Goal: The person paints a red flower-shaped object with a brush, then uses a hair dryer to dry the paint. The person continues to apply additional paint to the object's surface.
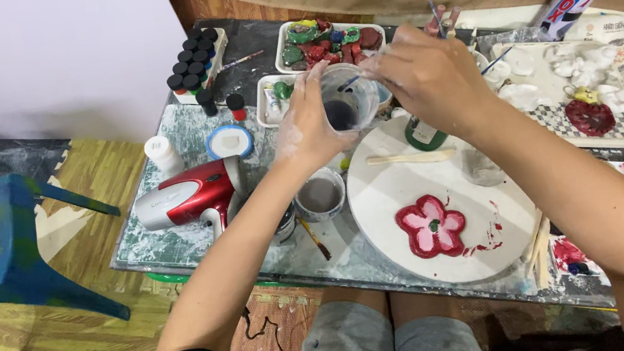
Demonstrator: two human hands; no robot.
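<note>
Left hand: wrapped around a clear cup, held above the counter.
Right hand: at the cup's 3 o'clock, pinching a brush dipped inside.
Cup: dark paint at bottom.
Disc: at cup's 6 o'clock, bearing a red flower.
Dryer: at 8 o'clock.

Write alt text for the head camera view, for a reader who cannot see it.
Seen from above, a left hand holds a clear plastic cup of dark liquid over a paint-smeared table while the right hand dips a thin brush into it. Below lie a round white board bearing a red and pink flower, and a red hair dryer at left.
</note>
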